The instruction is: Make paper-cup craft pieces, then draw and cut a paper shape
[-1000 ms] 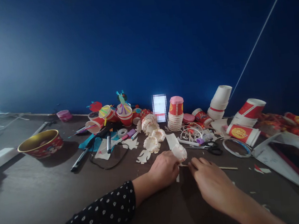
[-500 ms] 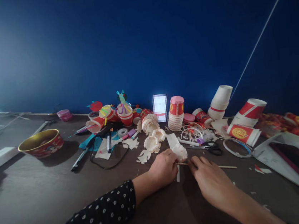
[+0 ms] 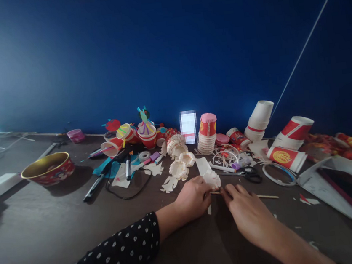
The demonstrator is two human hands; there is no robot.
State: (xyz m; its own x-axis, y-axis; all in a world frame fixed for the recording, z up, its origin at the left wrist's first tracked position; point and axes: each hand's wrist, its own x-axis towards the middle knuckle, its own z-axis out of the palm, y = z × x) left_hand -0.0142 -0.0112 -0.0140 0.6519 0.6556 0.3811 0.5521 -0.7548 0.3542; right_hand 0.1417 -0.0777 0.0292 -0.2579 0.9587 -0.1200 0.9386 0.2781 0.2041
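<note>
My left hand (image 3: 193, 198) is closed in a pinch at the lower left edge of a curled white paper cutout (image 3: 212, 179). Close by on the right, my right hand (image 3: 244, 208) has its fingers closed around a thin wooden stick (image 3: 268, 197). The stick runs along the cutout's lower edge, and its far end sticks out past my right hand. My fingertips partly hide where stick and paper meet. A white paper strip (image 3: 203, 165) lies just behind the cutout. Curled white paper cup pieces (image 3: 179, 169) rest beyond my left hand.
Black-handled scissors (image 3: 251, 174) lie beyond my right hand. Stacked paper cups (image 3: 207, 134) stand at the back, with more cups (image 3: 293, 133) at the right. Left are a gold-lined red bowl (image 3: 48, 170) and markers (image 3: 128, 168). A white box (image 3: 335, 190) sits far right.
My left fingers have shifted slightly along the cutout's lower edge toward my right hand. The cutout has tilted a little. My right hand and the stick look almost unchanged.
</note>
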